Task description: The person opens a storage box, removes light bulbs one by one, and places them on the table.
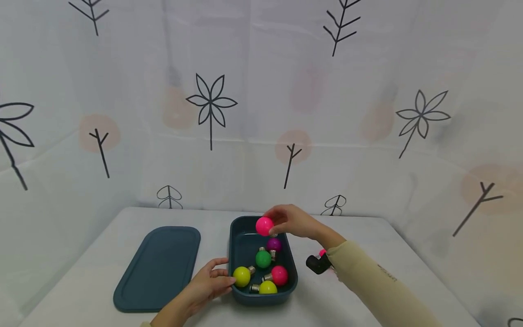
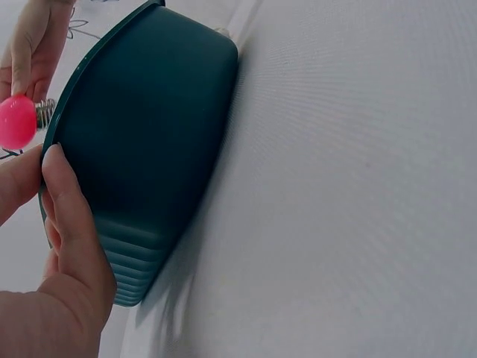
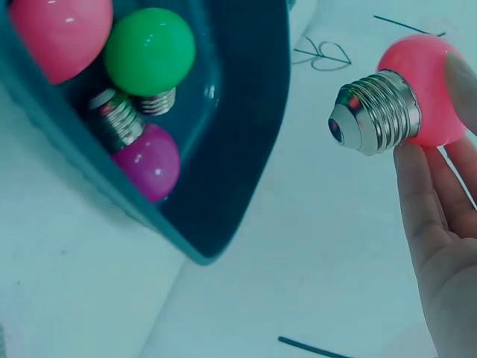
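Note:
A deep dark teal tub (image 1: 238, 297) holds several coloured light bulbs: yellow bulbs (image 1: 242, 276), a green bulb (image 1: 263, 259), a purple bulb (image 1: 274, 244) and a pink bulb (image 1: 279, 275). My left hand (image 1: 210, 284) pinches the tub's left rim near its front, fingers against the outer wall in the left wrist view. Over the tub's far end, my right hand (image 1: 294, 221) holds another pink light bulb (image 3: 428, 86) by its round glass. Its silver screw base (image 3: 376, 115) points away from the fingers in the right wrist view.
A flat dark teal lid (image 1: 157, 270) lies left of the tub on the white table (image 1: 102, 272). Right of the tub, a black object (image 1: 318, 264) and a bit of pink show beside the right sleeve (image 1: 367, 277). A patterned white cloth (image 1: 253, 113) hangs behind.

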The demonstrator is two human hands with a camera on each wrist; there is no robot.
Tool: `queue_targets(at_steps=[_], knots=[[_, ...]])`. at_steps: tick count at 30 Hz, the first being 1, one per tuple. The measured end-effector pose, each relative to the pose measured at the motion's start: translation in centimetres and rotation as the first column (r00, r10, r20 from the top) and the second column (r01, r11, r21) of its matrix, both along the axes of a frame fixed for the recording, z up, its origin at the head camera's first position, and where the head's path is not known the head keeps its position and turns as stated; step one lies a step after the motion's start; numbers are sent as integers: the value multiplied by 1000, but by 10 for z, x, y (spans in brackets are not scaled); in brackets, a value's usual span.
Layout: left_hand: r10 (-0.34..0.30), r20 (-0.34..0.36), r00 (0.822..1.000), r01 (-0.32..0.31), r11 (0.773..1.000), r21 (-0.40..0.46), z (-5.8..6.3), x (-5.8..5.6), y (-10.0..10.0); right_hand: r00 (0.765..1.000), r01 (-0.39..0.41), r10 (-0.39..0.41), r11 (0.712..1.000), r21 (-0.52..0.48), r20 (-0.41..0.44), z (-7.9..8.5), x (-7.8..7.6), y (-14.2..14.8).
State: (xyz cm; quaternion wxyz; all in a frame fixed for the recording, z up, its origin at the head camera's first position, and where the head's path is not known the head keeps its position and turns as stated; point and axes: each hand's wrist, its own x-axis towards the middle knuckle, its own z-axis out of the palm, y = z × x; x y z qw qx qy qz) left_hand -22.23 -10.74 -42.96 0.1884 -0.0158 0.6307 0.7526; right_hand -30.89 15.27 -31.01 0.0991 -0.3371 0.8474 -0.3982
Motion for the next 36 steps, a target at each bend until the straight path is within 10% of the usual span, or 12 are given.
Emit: queue_targets(at_steps=[17, 36], knots=[[-3, -13, 1000, 3, 1000, -1, 0, 1, -1, 996, 85, -85, 996, 29, -8, -3, 18, 47], [0, -14, 1000, 0, 1000, -11, -1, 1, 0, 986, 168, -167, 983, 78, -16, -50, -5, 89]])
